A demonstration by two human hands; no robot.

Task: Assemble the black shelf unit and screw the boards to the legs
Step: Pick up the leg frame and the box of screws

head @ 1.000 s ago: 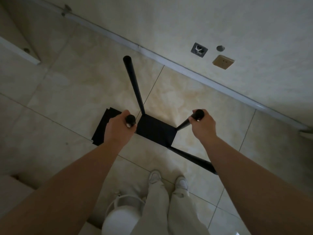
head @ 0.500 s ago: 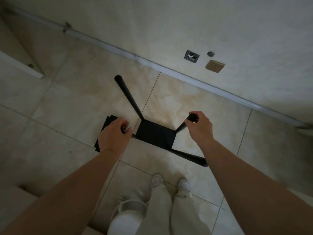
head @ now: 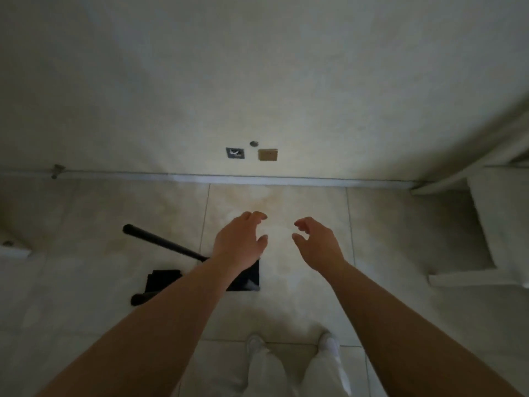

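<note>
Where beige tiled floor (head: 280, 202) meets wall (head: 257, 67) — left hand (head: 239, 242), right hand (head: 316, 243) — loose-fingered, empty.

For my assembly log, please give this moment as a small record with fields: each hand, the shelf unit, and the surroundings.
left hand: open, fingers loosely curled, holds nothing, above the floor
right hand: open, fingers loosely curled, holds nothing
shelf unit: on the tiled floor, partly hidden behind the left forearm; no hand touches it
visible legs: one black leg slants up to the left; another leg end shows below the board
wall: pale, with a socket plate and a tan plate
</note>
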